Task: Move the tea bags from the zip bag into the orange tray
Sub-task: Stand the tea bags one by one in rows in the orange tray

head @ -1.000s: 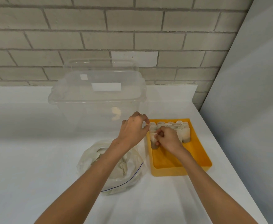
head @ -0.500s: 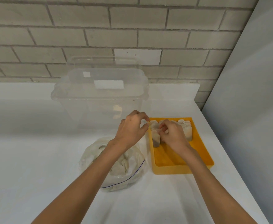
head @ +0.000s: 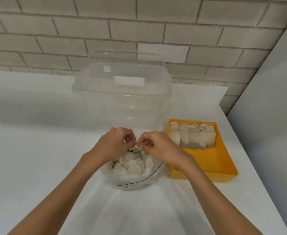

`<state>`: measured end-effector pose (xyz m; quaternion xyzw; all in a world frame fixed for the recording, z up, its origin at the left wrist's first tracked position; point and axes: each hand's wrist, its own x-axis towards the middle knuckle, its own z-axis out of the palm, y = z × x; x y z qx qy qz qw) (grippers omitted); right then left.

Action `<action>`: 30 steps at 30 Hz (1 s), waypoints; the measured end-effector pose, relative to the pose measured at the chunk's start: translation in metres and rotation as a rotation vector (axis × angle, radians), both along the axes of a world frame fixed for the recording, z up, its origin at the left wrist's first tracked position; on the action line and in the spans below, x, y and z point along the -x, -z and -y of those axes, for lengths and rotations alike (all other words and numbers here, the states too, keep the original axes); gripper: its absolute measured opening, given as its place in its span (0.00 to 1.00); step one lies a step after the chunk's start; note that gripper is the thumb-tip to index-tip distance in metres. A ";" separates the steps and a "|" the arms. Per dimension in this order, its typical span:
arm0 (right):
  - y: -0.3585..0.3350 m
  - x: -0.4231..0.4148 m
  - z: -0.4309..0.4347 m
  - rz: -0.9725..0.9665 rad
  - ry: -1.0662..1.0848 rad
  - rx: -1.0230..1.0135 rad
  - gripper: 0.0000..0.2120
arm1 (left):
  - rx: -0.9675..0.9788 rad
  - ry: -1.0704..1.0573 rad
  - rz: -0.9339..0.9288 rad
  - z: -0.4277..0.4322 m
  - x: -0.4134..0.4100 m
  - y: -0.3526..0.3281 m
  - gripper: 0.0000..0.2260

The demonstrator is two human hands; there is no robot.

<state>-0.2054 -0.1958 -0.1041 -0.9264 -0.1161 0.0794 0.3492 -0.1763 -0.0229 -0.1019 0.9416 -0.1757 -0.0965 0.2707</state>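
Note:
A clear zip bag (head: 136, 180) with a blue seal line lies open on the white table, holding several pale tea bags (head: 131, 165). Over its far rim my left hand (head: 115, 143) and my right hand (head: 158, 145) meet, fingers curled, both pinching one tea bag (head: 136, 148) between them. To the right sits the orange tray (head: 212, 163). Rows of tea bags (head: 192, 135) stand upright at its far end; its near half shows bare orange floor.
A large clear plastic tub (head: 122, 92) stands just behind the zip bag, against the grey brick wall. A grey panel (head: 275, 99) rises along the table's right edge. White tabletop (head: 29, 150) stretches left and toward me.
Both hands have left the orange tray and moved left to the mouth of the zip bag, where they now pinch a tea bag. The view shifted right to left.

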 end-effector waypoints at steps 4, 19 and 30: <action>0.013 0.002 -0.014 -0.061 -0.110 0.136 0.15 | -0.063 0.029 -0.149 -0.012 0.008 0.014 0.04; 0.010 0.014 0.009 -0.089 0.066 -0.203 0.08 | 0.112 0.023 -0.148 -0.015 0.012 0.000 0.03; -0.003 0.027 -0.003 -0.084 0.128 -0.347 0.28 | 0.692 -0.227 -0.239 0.007 0.013 -0.027 0.08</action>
